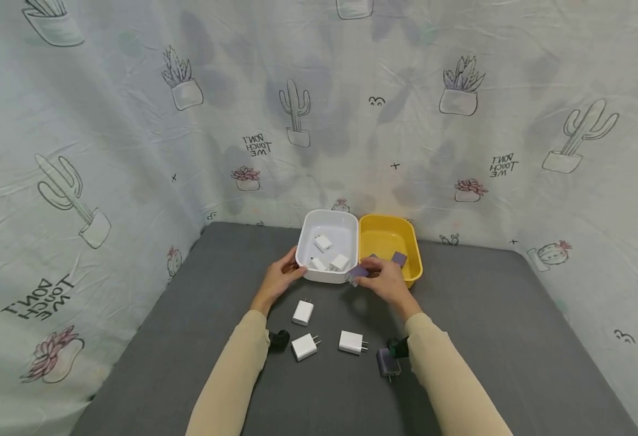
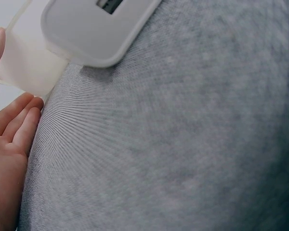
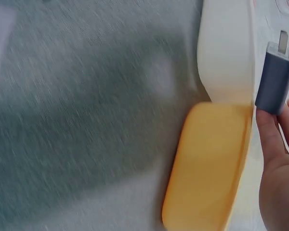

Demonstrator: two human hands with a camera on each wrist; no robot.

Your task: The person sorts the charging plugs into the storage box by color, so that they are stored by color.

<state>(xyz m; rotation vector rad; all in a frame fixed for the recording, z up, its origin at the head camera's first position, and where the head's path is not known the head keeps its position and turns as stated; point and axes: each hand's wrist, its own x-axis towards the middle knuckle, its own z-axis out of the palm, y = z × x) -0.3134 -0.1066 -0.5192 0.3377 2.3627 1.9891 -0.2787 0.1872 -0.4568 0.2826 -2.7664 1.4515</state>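
A dark purple-grey plug charger (image 1: 358,272) is pinched in my right hand (image 1: 386,281), above the front rims where the two bins meet. Its metal prongs point up in the right wrist view. My left hand (image 1: 279,280) holds the front left corner of a white bin (image 1: 326,277), thumb at the front and fingers along the side. Several white chargers (image 1: 323,243) lie inside that bin. Right beside it stands a yellow bin (image 1: 385,224) with dark chargers (image 1: 398,258) in it, partly hidden by my right hand.
On the grey table (image 1: 215,266), in front of the bins, lie white chargers: one upper left (image 1: 303,312), one below it (image 1: 305,347) and one in the middle (image 1: 352,342). Another dark charger (image 1: 388,363) lies near my right forearm. A patterned curtain (image 1: 340,151) hangs behind.
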